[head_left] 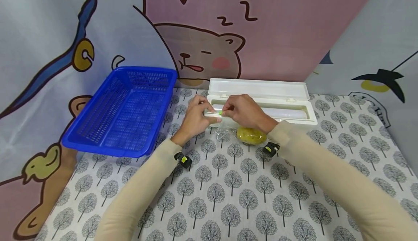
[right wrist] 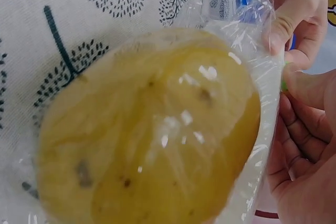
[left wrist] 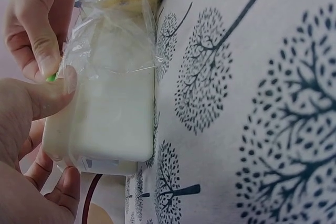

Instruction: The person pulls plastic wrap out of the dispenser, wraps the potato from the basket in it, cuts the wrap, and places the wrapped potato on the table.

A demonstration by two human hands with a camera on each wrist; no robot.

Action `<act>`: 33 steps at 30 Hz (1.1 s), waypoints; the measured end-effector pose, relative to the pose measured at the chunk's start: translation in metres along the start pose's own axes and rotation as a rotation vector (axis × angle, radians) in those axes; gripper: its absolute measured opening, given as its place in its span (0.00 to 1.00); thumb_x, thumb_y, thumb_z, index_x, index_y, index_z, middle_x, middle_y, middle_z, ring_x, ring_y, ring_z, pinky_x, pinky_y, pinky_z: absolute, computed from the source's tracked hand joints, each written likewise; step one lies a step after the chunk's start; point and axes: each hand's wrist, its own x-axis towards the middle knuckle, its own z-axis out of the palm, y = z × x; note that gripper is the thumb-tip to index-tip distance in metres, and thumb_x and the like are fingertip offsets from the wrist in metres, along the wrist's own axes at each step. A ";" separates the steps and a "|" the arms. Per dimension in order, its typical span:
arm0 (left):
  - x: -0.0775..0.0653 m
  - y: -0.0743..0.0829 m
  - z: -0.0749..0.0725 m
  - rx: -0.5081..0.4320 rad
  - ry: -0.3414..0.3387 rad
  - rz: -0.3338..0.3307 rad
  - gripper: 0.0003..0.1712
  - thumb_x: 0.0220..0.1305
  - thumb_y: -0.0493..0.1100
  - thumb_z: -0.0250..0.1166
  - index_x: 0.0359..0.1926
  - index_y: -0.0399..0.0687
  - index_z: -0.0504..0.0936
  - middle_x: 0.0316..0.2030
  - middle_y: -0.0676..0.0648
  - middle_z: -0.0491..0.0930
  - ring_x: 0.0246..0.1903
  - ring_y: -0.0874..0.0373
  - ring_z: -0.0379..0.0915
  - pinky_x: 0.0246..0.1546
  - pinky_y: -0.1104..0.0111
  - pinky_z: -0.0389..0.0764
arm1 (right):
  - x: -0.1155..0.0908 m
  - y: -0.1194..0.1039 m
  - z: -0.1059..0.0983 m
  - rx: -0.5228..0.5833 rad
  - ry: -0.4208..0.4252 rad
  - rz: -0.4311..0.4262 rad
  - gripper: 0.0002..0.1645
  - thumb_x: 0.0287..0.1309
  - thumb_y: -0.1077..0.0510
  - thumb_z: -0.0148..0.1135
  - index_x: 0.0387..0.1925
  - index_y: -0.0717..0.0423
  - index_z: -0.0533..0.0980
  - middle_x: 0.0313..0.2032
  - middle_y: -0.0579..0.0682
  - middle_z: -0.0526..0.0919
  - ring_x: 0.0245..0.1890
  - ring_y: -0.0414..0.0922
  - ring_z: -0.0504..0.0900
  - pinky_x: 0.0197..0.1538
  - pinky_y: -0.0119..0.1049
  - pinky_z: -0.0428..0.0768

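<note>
A white cling film box (head_left: 283,120) lies with its lid (head_left: 258,88) raised and a film roll (head_left: 284,113) inside. My left hand (head_left: 197,114) grips the box's left end, thumb on the front edge over the film. Close beside it, my right hand (head_left: 245,111) pinches a small green slider cutter (head_left: 220,113) on the box's front rail. Clear film (left wrist: 123,32) hangs down the box's front. Under my right wrist, a yellow potato (head_left: 250,135) rests against the box front with film over it; the right wrist view shows this potato (right wrist: 152,129) large, wrapped in shiny film.
A blue plastic basket (head_left: 148,150) stands to the left of the box. The tablecloth (head_left: 235,186) is printed with trees. Behind the table hangs a cartoon-printed cloth (head_left: 277,34), close to the raised lid.
</note>
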 end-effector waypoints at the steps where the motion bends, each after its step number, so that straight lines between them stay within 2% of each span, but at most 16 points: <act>1: 0.000 0.000 0.000 -0.001 0.000 0.000 0.18 0.59 0.46 0.86 0.39 0.39 0.89 0.57 0.44 0.73 0.65 0.44 0.66 0.71 0.49 0.67 | 0.001 0.000 0.001 -0.001 0.004 -0.007 0.05 0.68 0.62 0.77 0.41 0.59 0.89 0.38 0.50 0.90 0.39 0.48 0.87 0.52 0.47 0.86; 9: -0.001 0.000 -0.001 -0.001 0.005 0.018 0.18 0.59 0.46 0.87 0.38 0.39 0.88 0.55 0.44 0.73 0.64 0.44 0.66 0.68 0.50 0.68 | 0.012 -0.006 0.006 -0.005 0.009 -0.024 0.04 0.67 0.61 0.78 0.40 0.59 0.89 0.37 0.50 0.90 0.37 0.47 0.87 0.50 0.46 0.86; 15: -0.001 0.002 -0.002 -0.003 -0.011 -0.002 0.18 0.61 0.45 0.86 0.40 0.38 0.88 0.57 0.44 0.72 0.65 0.44 0.64 0.69 0.50 0.67 | 0.015 -0.012 0.006 -0.015 -0.002 -0.013 0.04 0.67 0.61 0.78 0.40 0.59 0.90 0.37 0.50 0.91 0.36 0.47 0.86 0.48 0.45 0.85; 20: -0.002 0.005 -0.003 -0.020 -0.031 -0.013 0.20 0.59 0.46 0.86 0.46 0.40 0.89 0.60 0.43 0.72 0.67 0.45 0.63 0.69 0.47 0.68 | 0.015 -0.012 0.007 -0.012 -0.010 -0.008 0.04 0.67 0.60 0.79 0.40 0.58 0.90 0.38 0.49 0.91 0.37 0.47 0.87 0.48 0.45 0.85; 23: -0.003 0.007 -0.003 -0.025 -0.016 -0.005 0.23 0.59 0.47 0.86 0.50 0.41 0.89 0.60 0.43 0.73 0.65 0.46 0.65 0.68 0.48 0.69 | 0.016 -0.010 0.007 -0.013 -0.010 -0.005 0.04 0.67 0.60 0.79 0.40 0.57 0.91 0.37 0.48 0.91 0.36 0.46 0.86 0.46 0.45 0.84; 26: -0.007 0.010 -0.003 -0.018 0.030 -0.008 0.24 0.61 0.48 0.85 0.50 0.41 0.87 0.55 0.42 0.73 0.58 0.47 0.68 0.61 0.52 0.72 | 0.017 -0.008 0.007 -0.018 -0.006 -0.006 0.03 0.68 0.60 0.78 0.39 0.56 0.91 0.37 0.47 0.92 0.35 0.45 0.86 0.45 0.44 0.84; 29: -0.016 0.013 -0.003 0.002 0.091 -0.043 0.20 0.64 0.49 0.81 0.45 0.42 0.84 0.48 0.42 0.74 0.48 0.48 0.70 0.50 0.56 0.74 | 0.016 -0.008 0.007 -0.019 -0.008 -0.009 0.03 0.68 0.61 0.78 0.39 0.57 0.91 0.38 0.49 0.92 0.36 0.46 0.87 0.46 0.44 0.85; 33: -0.028 0.016 -0.005 0.034 0.121 -0.094 0.15 0.68 0.51 0.77 0.36 0.44 0.90 0.35 0.48 0.84 0.32 0.54 0.76 0.33 0.62 0.75 | 0.016 -0.009 0.005 -0.018 -0.015 -0.002 0.03 0.69 0.61 0.77 0.40 0.57 0.91 0.39 0.50 0.92 0.37 0.47 0.88 0.48 0.45 0.87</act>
